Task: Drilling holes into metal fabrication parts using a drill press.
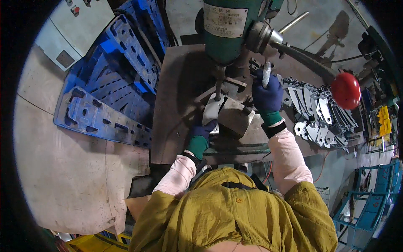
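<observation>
Fingers of the right hand are wrapped tight round a drill lever (red knob nearby); left hand pinches a metal plate under the drill.

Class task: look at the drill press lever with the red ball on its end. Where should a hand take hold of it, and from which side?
Best at the red ball: it is round, sits at the lever's free end, and nothing crowds it. Come from the person's right, above the row of flat metal parts. The right hand grips a different, shorter metal handle nearer the hub.
</observation>
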`<state>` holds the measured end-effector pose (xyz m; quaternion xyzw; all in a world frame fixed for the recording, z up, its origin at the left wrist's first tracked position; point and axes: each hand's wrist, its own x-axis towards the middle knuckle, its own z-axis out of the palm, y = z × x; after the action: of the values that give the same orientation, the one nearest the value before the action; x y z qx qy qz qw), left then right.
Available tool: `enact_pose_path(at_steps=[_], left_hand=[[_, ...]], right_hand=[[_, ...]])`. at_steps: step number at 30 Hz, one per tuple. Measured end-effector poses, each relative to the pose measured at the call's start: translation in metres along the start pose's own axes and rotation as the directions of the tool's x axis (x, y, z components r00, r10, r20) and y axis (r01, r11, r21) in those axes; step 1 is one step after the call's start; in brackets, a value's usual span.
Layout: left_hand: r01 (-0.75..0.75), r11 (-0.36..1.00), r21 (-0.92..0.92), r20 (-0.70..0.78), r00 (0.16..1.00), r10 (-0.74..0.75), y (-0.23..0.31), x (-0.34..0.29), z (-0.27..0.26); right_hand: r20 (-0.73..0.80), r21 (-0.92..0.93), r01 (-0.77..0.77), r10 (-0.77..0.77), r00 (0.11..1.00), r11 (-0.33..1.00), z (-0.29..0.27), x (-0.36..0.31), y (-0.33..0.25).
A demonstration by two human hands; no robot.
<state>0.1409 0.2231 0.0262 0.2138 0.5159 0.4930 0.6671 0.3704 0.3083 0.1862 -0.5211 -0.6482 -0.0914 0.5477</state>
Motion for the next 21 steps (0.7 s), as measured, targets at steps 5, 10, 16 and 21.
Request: enact_pose_path(at_steps=[5,10,16,21], left_hand=[[0.036,0.991,0.126,-0.052,0.998,-0.030,0.014,-0.011,0.008],[0.141,0.986,0.085,-0.057,0.989,-0.136,0.022,-0.020,0.010],[0.150,0.972,0.181,-0.097,0.986,-0.134,0.017,-0.002,0.006],[0.132,0.989,0.061,-0.167,0.979,-0.120,0.025,-0.019,0.024]], right_hand=[[-0.107,-0.102,0.120,-0.131,0.986,0.988,0.005,0.006,0.008],[-0.080,0.029,0.061,-0.058,0.995,0.998,0.001,0.021,-0.016],[0.066,-0.370,0.211,-0.201,0.977,0.905,0.013,0.054,0.063],[0.153,-0.357,0.229,-0.185,0.971,0.906,0.002,0.111,0.078]])
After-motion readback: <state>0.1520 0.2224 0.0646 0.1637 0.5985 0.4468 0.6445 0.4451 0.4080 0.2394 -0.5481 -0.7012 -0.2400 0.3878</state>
